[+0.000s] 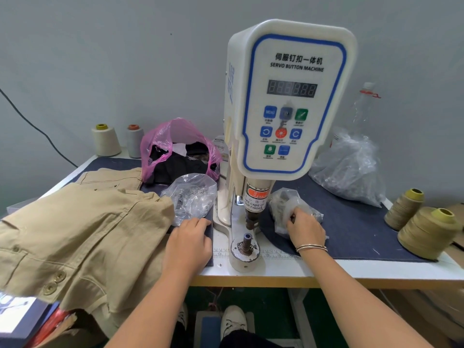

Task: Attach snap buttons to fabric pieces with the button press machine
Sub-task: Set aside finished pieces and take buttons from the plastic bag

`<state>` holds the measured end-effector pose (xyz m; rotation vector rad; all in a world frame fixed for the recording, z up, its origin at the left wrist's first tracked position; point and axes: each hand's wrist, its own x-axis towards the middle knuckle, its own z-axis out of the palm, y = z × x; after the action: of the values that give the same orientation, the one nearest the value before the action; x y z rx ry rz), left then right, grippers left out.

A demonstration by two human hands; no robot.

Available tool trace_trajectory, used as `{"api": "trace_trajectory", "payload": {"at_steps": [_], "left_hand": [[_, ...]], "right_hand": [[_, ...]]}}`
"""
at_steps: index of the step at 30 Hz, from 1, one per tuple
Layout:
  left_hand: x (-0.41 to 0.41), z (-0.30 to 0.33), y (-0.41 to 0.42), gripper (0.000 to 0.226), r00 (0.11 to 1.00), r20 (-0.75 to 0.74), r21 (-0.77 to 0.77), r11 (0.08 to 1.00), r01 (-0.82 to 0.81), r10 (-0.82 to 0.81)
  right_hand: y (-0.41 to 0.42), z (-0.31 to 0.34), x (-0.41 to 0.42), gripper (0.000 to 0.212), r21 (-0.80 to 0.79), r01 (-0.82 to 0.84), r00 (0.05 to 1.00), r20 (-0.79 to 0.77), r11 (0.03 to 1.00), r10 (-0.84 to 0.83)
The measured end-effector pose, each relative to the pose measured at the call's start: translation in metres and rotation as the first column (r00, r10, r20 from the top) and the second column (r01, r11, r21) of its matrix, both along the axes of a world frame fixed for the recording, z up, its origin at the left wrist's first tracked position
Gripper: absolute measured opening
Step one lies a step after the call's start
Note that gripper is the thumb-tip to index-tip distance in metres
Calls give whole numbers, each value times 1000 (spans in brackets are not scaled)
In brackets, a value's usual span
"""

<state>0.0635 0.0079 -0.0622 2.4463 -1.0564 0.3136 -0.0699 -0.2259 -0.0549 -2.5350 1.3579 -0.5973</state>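
2 hands working: right hand point(305, 228) is pinching into small clear bag point(286, 209) right of button press machine point(288, 101), fetching a snap; left hand point(188, 243) is lying relaxed beside tan fabric point(82, 237). Next: seating snap on lower die point(246, 243).

Right hand point(305, 228) fingertips vanish inside the small clear bag point(286, 209) — contents unreadable.

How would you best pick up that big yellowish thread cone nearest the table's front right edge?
Take the thread cone by its narrow top near the yellow core, coming from above. It stands upright and tapers upward, so the top probably fits a hand's grip better than the wide base.
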Motion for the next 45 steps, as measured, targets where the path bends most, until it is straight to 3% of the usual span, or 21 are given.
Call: {"api": "trace_trajectory", "payload": {"at_steps": [6,15,27,36,42,45], "left_hand": [[0,0,0,36,1000,2,8,1000,2,-2],[1,-1,0,36,1000,0,4,1000,1,-1],[1,0,0,36,1000,2,9,1000,-2,2],[0,0,0,36,1000,9,6,1000,-2,2],[1,0,0,36,1000,2,8,1000,1,-1],[2,-1,-1,36,1000,-1,-3,1000,3,-3]], "right_hand": [[0,-2,-1,12,-49,-12,1000,4,999,12],[-4,4,-1,15,15,-62,993,-104,998,64],[-3,7,-2,13,83,-18,1000,-23,996,20],[-3,19,-4,20,148,-69,989,-121,987,87],[0,25,-7,19,228,-68,991,-93,971,91],[-6,34,-7,21,193,-153,974,-134,969,181]]}}
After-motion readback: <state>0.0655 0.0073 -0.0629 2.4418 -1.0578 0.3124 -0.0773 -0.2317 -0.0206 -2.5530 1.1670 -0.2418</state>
